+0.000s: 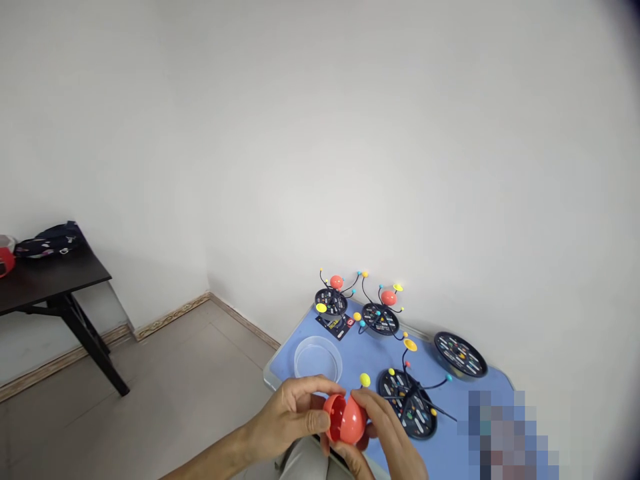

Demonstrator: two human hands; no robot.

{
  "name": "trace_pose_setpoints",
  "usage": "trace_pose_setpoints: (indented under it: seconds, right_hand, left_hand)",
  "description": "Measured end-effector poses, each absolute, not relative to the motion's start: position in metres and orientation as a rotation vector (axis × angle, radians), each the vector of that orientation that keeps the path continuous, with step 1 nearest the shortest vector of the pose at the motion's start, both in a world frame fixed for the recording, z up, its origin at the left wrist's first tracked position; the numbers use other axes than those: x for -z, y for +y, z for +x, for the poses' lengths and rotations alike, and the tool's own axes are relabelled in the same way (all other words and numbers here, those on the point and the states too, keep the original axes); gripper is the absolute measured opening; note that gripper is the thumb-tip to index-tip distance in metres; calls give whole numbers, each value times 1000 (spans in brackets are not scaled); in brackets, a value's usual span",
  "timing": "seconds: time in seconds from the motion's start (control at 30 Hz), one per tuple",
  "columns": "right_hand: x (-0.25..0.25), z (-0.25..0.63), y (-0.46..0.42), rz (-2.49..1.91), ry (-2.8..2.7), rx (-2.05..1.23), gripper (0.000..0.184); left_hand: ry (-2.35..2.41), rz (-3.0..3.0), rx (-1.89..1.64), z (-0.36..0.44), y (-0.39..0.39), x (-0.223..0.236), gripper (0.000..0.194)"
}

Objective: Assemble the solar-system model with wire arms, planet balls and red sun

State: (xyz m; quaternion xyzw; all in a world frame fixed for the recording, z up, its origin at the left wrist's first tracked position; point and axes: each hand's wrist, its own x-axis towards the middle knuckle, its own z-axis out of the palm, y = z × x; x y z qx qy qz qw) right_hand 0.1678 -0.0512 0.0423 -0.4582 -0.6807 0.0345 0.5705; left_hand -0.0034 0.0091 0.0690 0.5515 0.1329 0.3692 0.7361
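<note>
My left hand [293, 413] and my right hand [385, 433] meet at the bottom of the view, both closed around a red plastic ball [345, 419] made of two half shells, one slightly open. They hover over the near edge of a blue table [360, 357]. Just beyond the ball stands a black round base [407, 407] with thin black arms carrying small yellow, blue and red balls. A small yellow ball [365, 380] shows right above my right fingers.
A clear round dish [318, 359] sits at the table's left. Two assembled planet models [331, 300] [381, 317] stand at the back by the white wall, and a bare black disc [460, 355] at right. A dark table [55, 277] with a bag stands far left.
</note>
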Motion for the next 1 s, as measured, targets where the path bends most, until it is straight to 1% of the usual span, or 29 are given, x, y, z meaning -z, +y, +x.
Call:
trace_pose_setpoints:
  seconds: [0.1,0.4,0.53,0.8,1.0]
  right_hand:
    - [-47,171,-49,-1033,-1715,-40,43]
    - [-44,182,-51,-1061,-1786,-158,43]
    - [-43,184,-52,-1039,-1816,-174,44]
    - [-57,198,-52,-989,-2009,-108,46]
    - [-41,189,-56,-1051,-1756,-140,46]
  left_hand:
    - [290,1224,-833,-3,11,-68,47]
    - [365,1194,-726,4,6,-71,54]
    - [361,1192,-701,6,5,-75,53]
    - [346,1162,-679,7,3,-74,55]
    - [355,1199,-826,8,0,-74,47]
